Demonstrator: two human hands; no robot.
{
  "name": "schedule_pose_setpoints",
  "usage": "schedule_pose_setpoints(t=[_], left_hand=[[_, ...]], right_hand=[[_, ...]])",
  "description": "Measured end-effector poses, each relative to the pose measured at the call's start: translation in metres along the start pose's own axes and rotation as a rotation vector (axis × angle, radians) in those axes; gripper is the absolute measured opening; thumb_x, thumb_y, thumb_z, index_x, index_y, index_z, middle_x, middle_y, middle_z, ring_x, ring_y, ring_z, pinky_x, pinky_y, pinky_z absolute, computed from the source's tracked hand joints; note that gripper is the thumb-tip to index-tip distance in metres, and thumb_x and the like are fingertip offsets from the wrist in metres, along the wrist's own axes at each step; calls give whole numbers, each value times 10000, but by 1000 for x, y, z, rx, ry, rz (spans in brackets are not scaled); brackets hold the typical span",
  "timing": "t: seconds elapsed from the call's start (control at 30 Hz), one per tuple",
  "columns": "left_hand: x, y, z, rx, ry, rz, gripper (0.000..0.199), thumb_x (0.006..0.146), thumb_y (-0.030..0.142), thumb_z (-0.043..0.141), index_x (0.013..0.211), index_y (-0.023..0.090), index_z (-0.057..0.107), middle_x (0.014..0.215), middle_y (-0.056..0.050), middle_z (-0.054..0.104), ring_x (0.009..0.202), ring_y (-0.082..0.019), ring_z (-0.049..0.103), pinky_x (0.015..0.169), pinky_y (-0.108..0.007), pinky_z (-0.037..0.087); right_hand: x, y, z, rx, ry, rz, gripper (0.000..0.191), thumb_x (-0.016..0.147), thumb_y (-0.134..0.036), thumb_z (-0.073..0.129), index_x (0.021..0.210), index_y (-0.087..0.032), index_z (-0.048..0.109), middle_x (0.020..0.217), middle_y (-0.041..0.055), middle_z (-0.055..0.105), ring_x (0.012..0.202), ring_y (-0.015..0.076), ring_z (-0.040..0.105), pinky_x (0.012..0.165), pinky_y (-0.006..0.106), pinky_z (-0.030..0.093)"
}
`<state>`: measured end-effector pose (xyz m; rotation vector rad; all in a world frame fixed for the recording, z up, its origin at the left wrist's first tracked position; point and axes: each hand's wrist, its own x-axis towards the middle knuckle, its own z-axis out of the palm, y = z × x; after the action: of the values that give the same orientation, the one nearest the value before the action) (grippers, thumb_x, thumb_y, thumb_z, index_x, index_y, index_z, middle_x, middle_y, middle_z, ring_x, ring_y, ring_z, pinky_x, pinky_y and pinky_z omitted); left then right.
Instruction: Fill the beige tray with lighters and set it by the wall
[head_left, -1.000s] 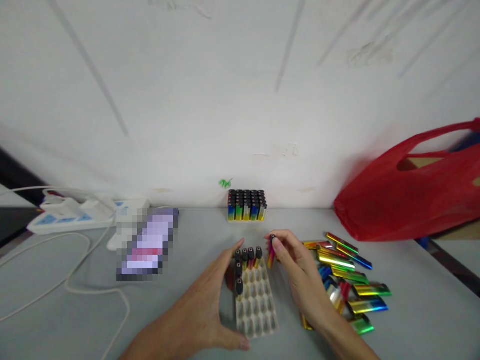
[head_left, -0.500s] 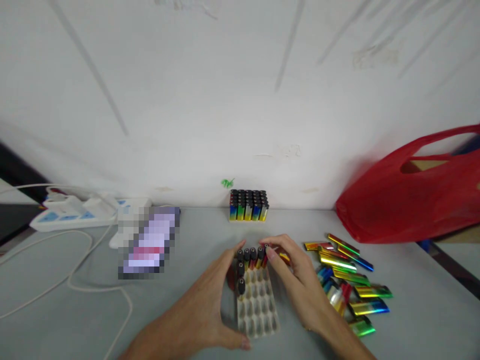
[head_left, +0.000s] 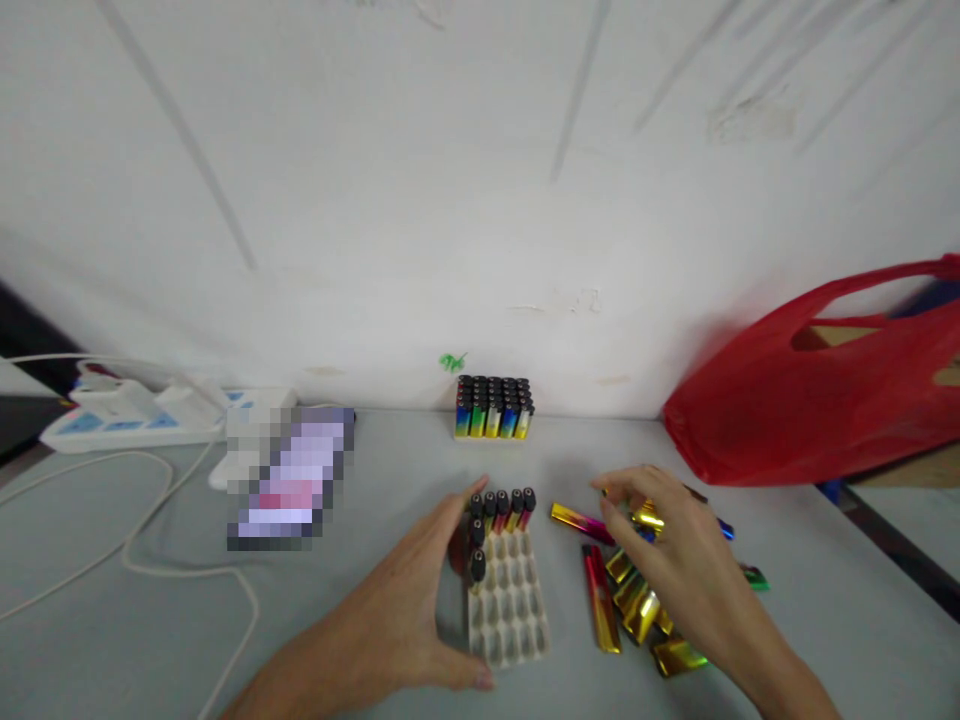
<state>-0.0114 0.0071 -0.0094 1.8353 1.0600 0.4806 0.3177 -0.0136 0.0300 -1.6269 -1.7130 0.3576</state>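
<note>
A pale tray [head_left: 510, 603] with rows of slots stands on the grey table. Black-topped lighters [head_left: 502, 508] stand upright along its back row, and two more in its left column. My left hand [head_left: 409, 600] curves round the tray's left side, thumb and fingers spread wide. Over the pile of loose shiny lighters [head_left: 637, 605] on the right is my right hand [head_left: 667, 540], its thumb and index finger close together around a small yellow end; most of what lies there is hidden. A red and gold lighter [head_left: 601, 600] lies left of the pile.
Against the wall stands a full block of upright lighters [head_left: 494, 408]. At the right is a red bag [head_left: 795, 400]. A blurred phone [head_left: 296, 475], a white power strip [head_left: 127, 425] and a looping white cable [head_left: 184, 572] occupy the left.
My right hand has left the tray's back right corner and moved right, over the loose lighters. My left hand stays beside the tray. The loose lighters lie differently.
</note>
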Motion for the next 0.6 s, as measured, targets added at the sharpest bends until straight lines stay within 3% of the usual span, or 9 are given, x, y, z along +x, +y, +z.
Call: schedule_pose_setpoints(t=[0.23, 0.4, 0.5, 0.6], left_hand=[[4, -8, 2, -2, 9, 44, 1653, 586, 412, 1225, 1908, 376, 233, 1925, -135, 407, 1733, -503, 435, 1475, -676, 289], [4, -4, 1, 12, -5, 42, 1656, 600, 437, 1218, 1912, 321, 215, 1950, -163, 349, 1777, -482, 367, 1495, -655, 237], [3, 2, 0, 11, -10, 24, 1644, 611, 455, 1211, 1913, 298, 219, 1958, -175, 331, 1793, -478, 343, 1504, -644, 213], [2, 4, 0, 12, -14, 13, 1637, 618, 442, 1210, 1914, 315, 218, 1960, -163, 331, 1793, -471, 348, 1508, -638, 202]], right_hand=[[3, -37, 14, 127, -291, -138, 291, 1154, -330, 721, 1443, -330, 756, 1461, 56, 805, 1406, 315, 699, 1211, 528, 537], [12, -35, 22, 69, -384, -131, 380, 1145, -283, 735, 1522, -329, 721, 1548, 67, 788, 1507, 343, 659, 1292, 605, 481], [9, -24, 15, 0, -330, -137, 345, 1142, -290, 706, 1485, -319, 725, 1427, 79, 821, 1369, 344, 725, 1193, 583, 549], [-5, -13, 6, -222, -201, -99, 130, 1128, -316, 673, 1169, -274, 790, 1114, 97, 816, 1085, 370, 758, 986, 571, 596]])
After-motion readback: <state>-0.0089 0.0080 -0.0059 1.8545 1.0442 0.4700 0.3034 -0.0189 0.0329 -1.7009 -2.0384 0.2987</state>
